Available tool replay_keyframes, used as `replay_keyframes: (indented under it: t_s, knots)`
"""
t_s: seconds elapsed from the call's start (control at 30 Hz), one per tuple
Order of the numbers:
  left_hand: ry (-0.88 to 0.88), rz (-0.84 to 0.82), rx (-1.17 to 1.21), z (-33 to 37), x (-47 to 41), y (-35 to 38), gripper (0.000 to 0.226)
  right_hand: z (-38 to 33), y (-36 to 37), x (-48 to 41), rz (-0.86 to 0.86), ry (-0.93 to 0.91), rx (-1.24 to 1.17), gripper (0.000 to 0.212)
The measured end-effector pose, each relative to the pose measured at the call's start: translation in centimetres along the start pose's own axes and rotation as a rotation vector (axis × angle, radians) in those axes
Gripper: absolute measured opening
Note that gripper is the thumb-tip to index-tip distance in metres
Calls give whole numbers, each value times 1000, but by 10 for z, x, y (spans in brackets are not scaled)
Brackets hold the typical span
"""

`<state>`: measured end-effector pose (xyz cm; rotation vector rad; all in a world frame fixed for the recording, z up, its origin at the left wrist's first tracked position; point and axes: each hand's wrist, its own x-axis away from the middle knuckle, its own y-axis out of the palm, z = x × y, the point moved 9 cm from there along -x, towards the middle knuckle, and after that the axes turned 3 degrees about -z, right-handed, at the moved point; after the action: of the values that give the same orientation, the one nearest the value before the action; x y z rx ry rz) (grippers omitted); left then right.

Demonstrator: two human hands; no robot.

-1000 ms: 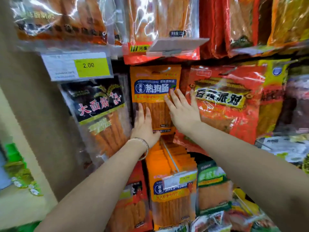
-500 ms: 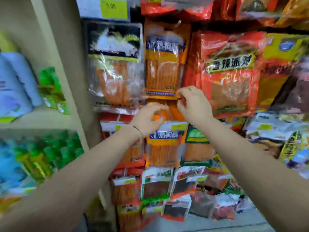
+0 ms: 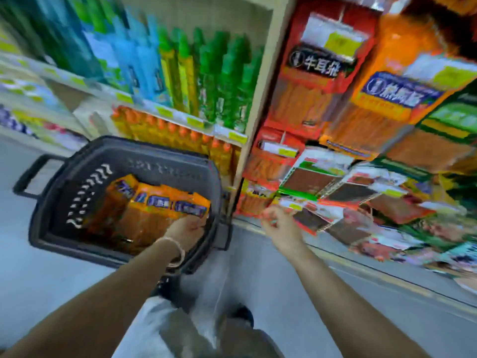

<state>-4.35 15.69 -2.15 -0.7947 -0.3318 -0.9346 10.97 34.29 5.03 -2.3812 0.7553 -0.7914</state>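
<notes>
Underfoot is a plain grey floor (image 3: pixel 38 280) in a shop aisle, and the whole view is smeared by motion. A pale shelf post (image 3: pixel 260 99) splits the wall of goods. Left of it stand green bottles (image 3: pixel 224 81) on an upper shelf, with a row of orange bottles (image 3: pixel 180 135) on the shelf below. Right of it, snack packets (image 3: pixel 309 81) hang in columns down almost to the floor.

One dark basket (image 3: pixel 165 169) sits on the floor just in front of the bottle shelves, its right side near the foot of the post and its handle (image 3: pixel 28 174) sticking out to the left. Bare floor lies open to its left and in front of it, and a strip of floor runs along under the hanging packets.

Inside the basket lie the orange packets (image 3: pixel 154 210), overlapping. At least three blue labels show, but the blur hides the exact count. The left hand (image 3: pixel 187 228), with a bracelet (image 3: pixel 178 250) at the wrist, reaches over the near rim and touches the packet nearest the right wall. Whether it grips that packet cannot be told. The right hand (image 3: pixel 280 228) hangs in the air beside the basket, close to the lowest hanging packets, its fingers loosely curled with nothing plainly in them.
</notes>
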Motion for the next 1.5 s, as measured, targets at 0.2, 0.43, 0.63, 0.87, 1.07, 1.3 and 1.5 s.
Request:
replay_keyframes:
  t_s: [0.2,0.43,0.63,0.87,1.07,1.3,1.5]
  knots:
    - [-259,50,118,-135,9,-64,34,-20,171,-2,-268,142,52,28]
    - [-288,28,113,-195,-30,-152,17,-56,296,-52,-376,300,-89,28]
    - [-356,-76,134,-238,-99,-157,22,6,354,-116,-231,610,-272,35]
    - [-409,-128,166,-276,-150,-127,25,116,368,-150,-31,940,-267,57]
    - [-404,-142,220,-295,-159,-115,19,137,398,-161,-45,968,-456,97]
    - [-425,-78,220,-300,-162,-118,23,93,390,-185,-178,633,-63,111]
    - [-533,-162,158,-315,-164,-108,23,65,391,-197,-271,414,171,89]
